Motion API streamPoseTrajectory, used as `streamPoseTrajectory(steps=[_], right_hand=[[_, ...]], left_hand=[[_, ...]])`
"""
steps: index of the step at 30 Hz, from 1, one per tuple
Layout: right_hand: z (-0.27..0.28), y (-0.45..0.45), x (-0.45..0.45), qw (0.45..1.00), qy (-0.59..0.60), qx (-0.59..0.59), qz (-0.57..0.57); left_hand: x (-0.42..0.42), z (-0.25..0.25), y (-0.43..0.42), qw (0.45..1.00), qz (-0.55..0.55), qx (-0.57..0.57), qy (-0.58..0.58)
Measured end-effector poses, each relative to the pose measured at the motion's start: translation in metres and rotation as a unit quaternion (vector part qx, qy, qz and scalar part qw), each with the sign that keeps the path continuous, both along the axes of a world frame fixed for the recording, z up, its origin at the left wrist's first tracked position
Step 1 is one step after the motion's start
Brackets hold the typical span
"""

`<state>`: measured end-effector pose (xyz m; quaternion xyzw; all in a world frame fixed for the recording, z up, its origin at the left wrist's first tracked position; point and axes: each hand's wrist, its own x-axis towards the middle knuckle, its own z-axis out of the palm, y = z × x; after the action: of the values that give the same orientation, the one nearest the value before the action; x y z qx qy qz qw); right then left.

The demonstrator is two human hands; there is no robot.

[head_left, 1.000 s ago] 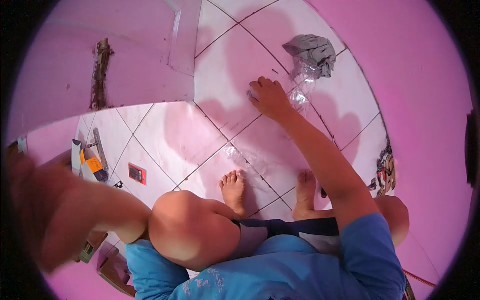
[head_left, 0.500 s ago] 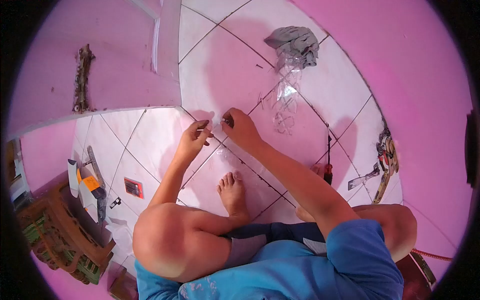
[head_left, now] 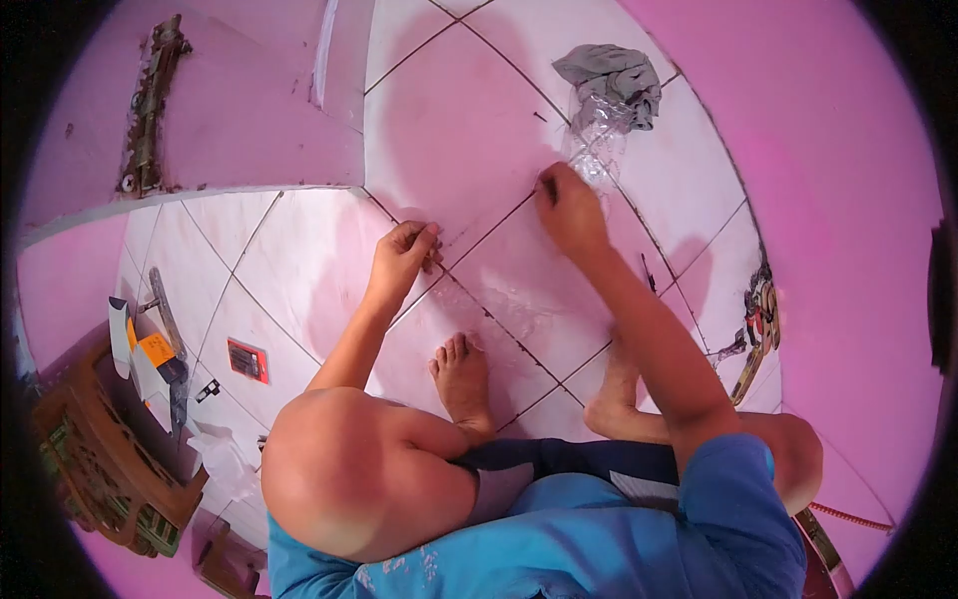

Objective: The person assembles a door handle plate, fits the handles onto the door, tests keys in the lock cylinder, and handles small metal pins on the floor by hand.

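Observation:
My left hand [head_left: 407,250] is held over the tiled floor [head_left: 469,190], its fingers drawn together; whatever lies between them is too small to name. Further right, my right hand [head_left: 567,205] has its thumb and fingers pinched close to the floor, near the clear plastic wrapping [head_left: 601,140]. Its fingertips hide anything they hold. A crumpled grey cloth [head_left: 624,80] touches the far end of the plastic. One small dark screw-like piece [head_left: 540,116] lies on the tile to the left of the cloth.
A red and black packet [head_left: 248,360], an orange and white box [head_left: 155,351] and a carved wooden piece [head_left: 110,449] are at the left. Tools [head_left: 763,319] lie along the right wall. My bare feet [head_left: 462,384] rest on the floor, and a pink wall corner stands upper left.
My left hand has come from the blurred far left to above the floor. My right hand moved in toward the left hand, then away again toward the plastic.

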<state>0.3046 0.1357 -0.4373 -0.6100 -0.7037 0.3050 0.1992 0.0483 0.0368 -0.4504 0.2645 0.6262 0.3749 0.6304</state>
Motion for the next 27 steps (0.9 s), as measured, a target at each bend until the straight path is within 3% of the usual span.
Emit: streamPoseTrajectory(steps=[8, 20, 27], right_hand=[[0.005, 0.007, 0.024, 0.989, -0.138, -0.041, 0.022], [-0.006, -0.002, 0.005, 0.979, -0.190, 0.050, 0.046], [-0.002, 0.004, -0.007, 0.978, -0.205, 0.008, 0.044]], left_hand=[[-0.001, -0.003, 0.001, 0.999, 0.026, -0.020, -0.018], [0.004, -0.001, 0.005, 0.998, 0.018, -0.008, -0.066], [0.003, -0.004, 0.003, 0.999, 0.017, -0.006, -0.048]])
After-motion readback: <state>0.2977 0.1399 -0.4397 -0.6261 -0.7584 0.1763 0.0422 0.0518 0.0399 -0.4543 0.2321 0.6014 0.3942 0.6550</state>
